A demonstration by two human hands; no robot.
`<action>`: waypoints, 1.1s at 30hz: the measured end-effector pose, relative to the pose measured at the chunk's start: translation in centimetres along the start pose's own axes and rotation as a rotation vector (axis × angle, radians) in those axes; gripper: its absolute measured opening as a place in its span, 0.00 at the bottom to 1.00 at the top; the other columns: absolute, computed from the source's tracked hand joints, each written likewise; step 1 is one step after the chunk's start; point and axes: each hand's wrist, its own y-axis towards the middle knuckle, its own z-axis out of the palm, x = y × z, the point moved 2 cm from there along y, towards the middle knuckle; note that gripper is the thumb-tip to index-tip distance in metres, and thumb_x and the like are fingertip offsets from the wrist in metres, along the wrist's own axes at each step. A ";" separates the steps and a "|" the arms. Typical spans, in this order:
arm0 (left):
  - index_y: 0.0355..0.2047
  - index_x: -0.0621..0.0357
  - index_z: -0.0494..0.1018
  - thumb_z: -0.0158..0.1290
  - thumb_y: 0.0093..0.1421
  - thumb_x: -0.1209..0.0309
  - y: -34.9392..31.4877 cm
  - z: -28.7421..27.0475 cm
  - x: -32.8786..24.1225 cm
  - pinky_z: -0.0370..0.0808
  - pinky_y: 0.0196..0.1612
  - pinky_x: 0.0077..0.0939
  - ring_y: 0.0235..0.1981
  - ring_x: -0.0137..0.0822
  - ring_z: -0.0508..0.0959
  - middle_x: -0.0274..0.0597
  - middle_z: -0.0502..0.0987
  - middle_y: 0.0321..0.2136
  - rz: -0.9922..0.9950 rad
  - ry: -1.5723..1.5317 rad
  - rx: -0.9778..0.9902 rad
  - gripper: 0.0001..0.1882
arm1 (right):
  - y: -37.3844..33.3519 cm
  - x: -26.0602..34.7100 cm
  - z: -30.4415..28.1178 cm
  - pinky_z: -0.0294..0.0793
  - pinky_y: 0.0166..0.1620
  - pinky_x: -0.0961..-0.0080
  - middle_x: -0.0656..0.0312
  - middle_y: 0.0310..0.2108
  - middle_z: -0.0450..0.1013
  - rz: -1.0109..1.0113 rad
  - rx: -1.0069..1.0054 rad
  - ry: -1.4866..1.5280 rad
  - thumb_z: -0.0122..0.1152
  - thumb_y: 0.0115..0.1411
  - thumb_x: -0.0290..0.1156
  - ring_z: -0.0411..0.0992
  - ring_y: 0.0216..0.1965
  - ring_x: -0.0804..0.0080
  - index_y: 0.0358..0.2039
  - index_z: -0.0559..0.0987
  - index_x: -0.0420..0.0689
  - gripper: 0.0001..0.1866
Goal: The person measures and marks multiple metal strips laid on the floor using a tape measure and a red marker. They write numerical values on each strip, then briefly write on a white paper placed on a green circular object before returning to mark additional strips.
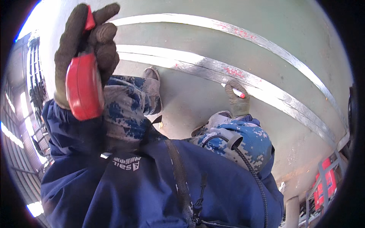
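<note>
At the upper left, close to the camera, my gloved left hand [100,41] is raised and closed around a red, rounded tool that looks like a tape measure [84,87]. A smaller red piece shows between its fingers; the part in the palm is hidden. Farther down, beyond my right knee, my gloved right hand [238,102] grips a white marker with a red end [237,92]. The marker's tip points left, beside the near silver metal strip [205,68]; whether it touches cannot be told. Red handwritten marks are on this strip.
A second silver strip [182,18] with red marks runs beyond the near one, across the grey-green floor [178,98]. My knees are bent in camouflage trousers [129,106]. Racked bars [35,64] stand at the left; a metal frame [325,182] and red objects are at the lower right.
</note>
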 end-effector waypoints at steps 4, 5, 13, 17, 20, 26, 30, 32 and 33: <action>0.65 0.72 0.65 0.46 0.75 0.51 -1.6 -2.8 0.9 0.62 0.21 0.18 0.18 0.20 0.64 0.36 0.78 0.33 -0.013 -0.051 -0.021 0.33 | 0.2 0.8 1.1 0.77 0.53 0.72 0.57 0.46 0.81 -0.056 0.010 -0.101 0.74 0.59 0.33 0.79 0.48 0.67 0.44 0.86 0.45 0.13; 0.65 0.74 0.64 0.47 0.75 0.53 -1.7 -4.2 0.6 0.63 0.23 0.17 0.21 0.20 0.65 0.39 0.81 0.36 -0.045 -0.126 0.091 0.33 | 0.7 0.9 1.5 0.77 0.53 0.72 0.57 0.46 0.81 -0.058 0.025 -0.092 0.74 0.59 0.32 0.79 0.48 0.67 0.44 0.86 0.44 0.13; 0.60 0.63 0.73 0.51 0.74 0.60 0.4 -7.5 5.2 0.78 0.31 0.14 0.33 0.26 0.80 0.48 0.82 0.43 0.058 -0.325 0.129 0.23 | 3.7 1.9 4.2 0.77 0.51 0.75 0.62 0.40 0.82 0.098 0.021 -0.122 0.73 0.60 0.33 0.78 0.43 0.74 0.40 0.87 0.43 0.10; 0.58 0.63 0.75 0.53 0.72 0.65 2.1 -9.6 8.0 0.84 0.39 0.17 0.43 0.33 0.85 0.51 0.81 0.49 0.041 -0.545 0.275 0.19 | 3.4 4.0 1.6 0.78 0.45 0.77 0.65 0.37 0.83 -0.038 -0.094 -0.206 0.73 0.61 0.35 0.78 0.39 0.77 0.43 0.86 0.41 0.14; 0.51 0.68 0.76 0.56 0.71 0.58 4.6 -12.2 8.3 0.80 0.31 0.19 0.31 0.31 0.83 0.46 0.84 0.35 -0.434 -0.734 0.339 0.22 | 4.1 12.0 0.8 0.78 0.46 0.78 0.64 0.38 0.82 0.047 -0.119 -0.220 0.73 0.62 0.38 0.78 0.40 0.78 0.45 0.84 0.39 0.17; 0.56 0.65 0.74 0.50 0.73 0.50 4.5 -11.7 9.7 0.67 0.23 0.20 0.19 0.26 0.68 0.31 0.74 0.25 -0.500 -0.611 0.208 0.28 | 4.6 20.2 6.5 0.79 0.45 0.79 0.60 0.40 0.82 0.058 -0.069 -0.292 0.69 0.65 0.39 0.79 0.40 0.76 0.50 0.83 0.37 0.20; 0.62 0.65 0.70 0.48 0.74 0.50 2.3 -14.2 10.9 0.67 0.23 0.20 0.20 0.26 0.69 0.32 0.78 0.30 -0.307 -0.633 0.202 0.30 | 5.0 17.7 12.2 0.78 0.48 0.79 0.61 0.37 0.82 0.013 -0.193 -0.055 0.75 0.61 0.36 0.78 0.39 0.76 0.46 0.85 0.37 0.18; 0.64 0.65 0.67 0.44 0.75 0.50 1.6 -15.5 11.9 0.68 0.23 0.21 0.21 0.27 0.71 0.34 0.80 0.32 -0.204 -0.738 0.223 0.31 | 5.2 13.0 14.0 0.77 0.47 0.80 0.62 0.35 0.82 0.028 -0.388 0.042 0.75 0.60 0.36 0.78 0.38 0.76 0.43 0.85 0.36 0.17; 0.66 0.65 0.65 0.39 0.77 0.49 1.1 -15.9 11.0 0.67 0.22 0.22 0.19 0.26 0.69 0.34 0.78 0.32 -0.221 -0.794 0.158 0.32 | 5.2 10.1 15.1 0.77 0.47 0.80 0.62 0.35 0.82 0.049 -0.487 0.096 0.75 0.60 0.36 0.78 0.38 0.77 0.42 0.85 0.36 0.17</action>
